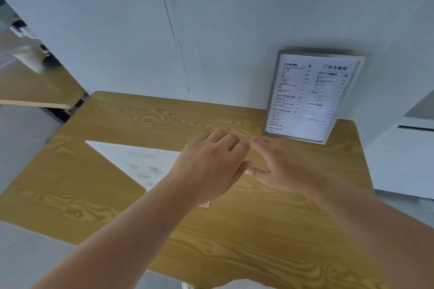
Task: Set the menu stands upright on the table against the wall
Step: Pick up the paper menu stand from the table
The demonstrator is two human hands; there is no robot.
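Note:
One menu stand (310,97), a clear frame with a printed white menu sheet, stands upright at the back right of the wooden table (112,195), leaning against the pale wall (211,42). A second menu stand (133,162) lies flat on the table left of centre, its right part hidden under my left forearm. My left hand (211,166) hovers over the table's middle with fingers loosely curled, holding nothing. My right hand (281,166) is just to its right, fingers spread, below the upright stand and apart from it.
The table's back edge meets the wall. A white counter or cabinet (404,159) stands close on the right. At the far left is another wooden tabletop (30,87) and a person's legs and shoes (44,58) on the floor.

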